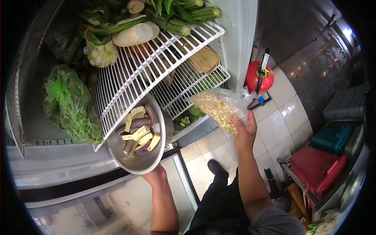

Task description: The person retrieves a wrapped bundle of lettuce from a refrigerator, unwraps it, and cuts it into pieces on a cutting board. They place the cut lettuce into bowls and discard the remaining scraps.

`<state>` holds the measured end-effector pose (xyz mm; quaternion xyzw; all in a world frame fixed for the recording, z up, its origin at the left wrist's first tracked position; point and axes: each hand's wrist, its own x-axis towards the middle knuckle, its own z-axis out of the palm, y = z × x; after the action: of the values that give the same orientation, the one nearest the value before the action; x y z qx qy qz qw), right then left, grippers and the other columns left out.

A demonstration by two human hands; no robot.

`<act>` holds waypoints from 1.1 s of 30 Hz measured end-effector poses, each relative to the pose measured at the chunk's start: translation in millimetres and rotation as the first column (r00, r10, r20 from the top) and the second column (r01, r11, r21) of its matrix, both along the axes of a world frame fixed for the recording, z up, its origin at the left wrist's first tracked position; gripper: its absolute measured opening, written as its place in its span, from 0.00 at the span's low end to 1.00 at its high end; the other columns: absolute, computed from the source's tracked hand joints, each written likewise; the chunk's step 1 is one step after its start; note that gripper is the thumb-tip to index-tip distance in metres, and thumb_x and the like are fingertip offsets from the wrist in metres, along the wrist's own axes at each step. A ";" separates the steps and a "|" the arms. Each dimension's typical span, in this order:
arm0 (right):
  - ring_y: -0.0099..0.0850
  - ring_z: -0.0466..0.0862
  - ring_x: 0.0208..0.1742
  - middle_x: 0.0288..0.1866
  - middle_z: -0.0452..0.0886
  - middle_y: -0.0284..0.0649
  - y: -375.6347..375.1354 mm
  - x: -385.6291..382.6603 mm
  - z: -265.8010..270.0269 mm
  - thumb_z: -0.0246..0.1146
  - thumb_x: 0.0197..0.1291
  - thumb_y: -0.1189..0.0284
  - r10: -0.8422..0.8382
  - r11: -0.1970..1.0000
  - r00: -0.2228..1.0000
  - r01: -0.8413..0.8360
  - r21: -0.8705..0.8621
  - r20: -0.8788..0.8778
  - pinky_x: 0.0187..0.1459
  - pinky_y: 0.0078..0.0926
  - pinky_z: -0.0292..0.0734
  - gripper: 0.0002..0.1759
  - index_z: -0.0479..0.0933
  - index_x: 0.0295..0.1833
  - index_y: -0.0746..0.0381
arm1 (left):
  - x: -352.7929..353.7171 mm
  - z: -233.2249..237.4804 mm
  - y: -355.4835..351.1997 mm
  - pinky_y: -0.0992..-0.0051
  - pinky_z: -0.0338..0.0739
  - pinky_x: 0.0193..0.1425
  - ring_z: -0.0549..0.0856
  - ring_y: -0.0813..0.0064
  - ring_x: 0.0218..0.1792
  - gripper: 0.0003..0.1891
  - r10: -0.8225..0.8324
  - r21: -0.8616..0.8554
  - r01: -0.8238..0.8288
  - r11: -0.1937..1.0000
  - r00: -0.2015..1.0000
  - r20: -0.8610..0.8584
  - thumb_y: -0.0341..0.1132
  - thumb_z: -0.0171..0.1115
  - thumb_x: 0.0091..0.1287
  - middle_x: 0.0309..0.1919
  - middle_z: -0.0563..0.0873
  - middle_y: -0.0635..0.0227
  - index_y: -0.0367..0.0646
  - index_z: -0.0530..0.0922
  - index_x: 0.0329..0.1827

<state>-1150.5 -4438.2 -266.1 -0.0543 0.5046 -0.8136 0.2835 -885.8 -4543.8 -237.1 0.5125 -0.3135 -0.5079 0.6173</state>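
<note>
My left hand [155,175] grips the lower rim of a metal colander [121,159], its fingers partly hidden beneath. Cut eggplant pieces [141,133], purple-skinned with pale flesh, lie inside the colander, which tilts toward me beside the fridge's wire shelf [129,86]. Out to the right, my right hand [246,127] is closed on a clear plastic bag [219,107] filled with small pale-yellow pieces whose kind I cannot make out. The bag hangs in front of the fridge's side wall, apart from the shelves.
White radish [133,34], ridged green gourds [203,15] and leafy greens lie on the upper shelf. A bag of greens [64,103] sits at left. The fridge door [117,199] stands open below. A red fire extinguisher [259,76] and red bin [313,168] are at right.
</note>
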 end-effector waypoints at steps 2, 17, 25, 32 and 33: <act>0.19 0.78 0.46 0.46 0.80 0.34 2.2 5.4 4.7 0.68 0.63 0.70 0.002 1.000 1.000 -0.002 -0.017 -0.010 0.51 0.20 0.73 0.16 0.73 0.51 0.63 | -6.0 1.6 5.6 0.46 0.82 0.55 0.85 0.70 0.32 0.16 -0.014 0.005 0.014 1.000 1.000 -0.003 0.36 0.57 0.71 0.41 0.85 0.63 0.42 0.73 0.60; 0.56 0.78 0.56 0.53 0.78 0.58 -225.4 -34.9 -9.9 0.61 0.57 0.79 -0.016 0.993 0.310 0.116 0.021 -0.951 0.59 0.44 0.73 0.22 0.71 0.59 0.66 | -101.6 25.4 -4.0 0.49 0.84 0.52 0.88 0.60 0.35 0.09 -0.025 -0.018 0.022 1.000 0.986 -0.167 0.36 0.57 0.73 0.26 0.82 0.64 0.38 0.75 0.40; 0.56 0.75 0.63 0.61 0.77 0.57 -175.7 -19.6 9.5 0.63 0.61 0.74 0.231 0.972 0.631 -0.114 0.206 -0.741 0.64 0.44 0.70 0.26 0.70 0.65 0.66 | -106.7 18.3 -26.0 0.54 0.84 0.50 0.87 0.62 0.34 0.10 -0.104 -0.044 0.097 0.994 0.978 -0.181 0.36 0.59 0.74 0.27 0.80 0.68 0.41 0.73 0.50; 0.43 0.80 0.58 0.56 0.80 0.50 -78.2 50.6 4.8 0.65 0.60 0.75 0.385 0.909 0.734 -0.195 0.369 -0.560 0.58 0.37 0.75 0.26 0.72 0.65 0.65 | -107.1 14.5 -29.1 0.72 0.82 0.45 0.87 0.70 0.43 0.07 -0.191 0.008 0.197 0.980 0.959 -0.207 0.28 0.57 0.74 0.44 0.86 0.63 0.43 0.74 0.52; 0.42 0.81 0.56 0.55 0.81 0.49 -71.7 57.4 5.7 0.65 0.60 0.75 0.427 0.896 0.736 -0.264 0.357 -0.525 0.55 0.35 0.77 0.27 0.72 0.66 0.64 | -112.1 10.6 -31.6 0.72 0.82 0.45 0.87 0.70 0.43 0.07 -0.195 -0.005 0.198 0.980 0.956 -0.218 0.28 0.57 0.74 0.44 0.86 0.63 0.43 0.74 0.52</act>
<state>-1093.1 -4509.9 -260.4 -0.3608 0.6496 -0.6149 0.2639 -997.9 -4575.4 -226.5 0.4255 -0.2893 -0.6222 0.5900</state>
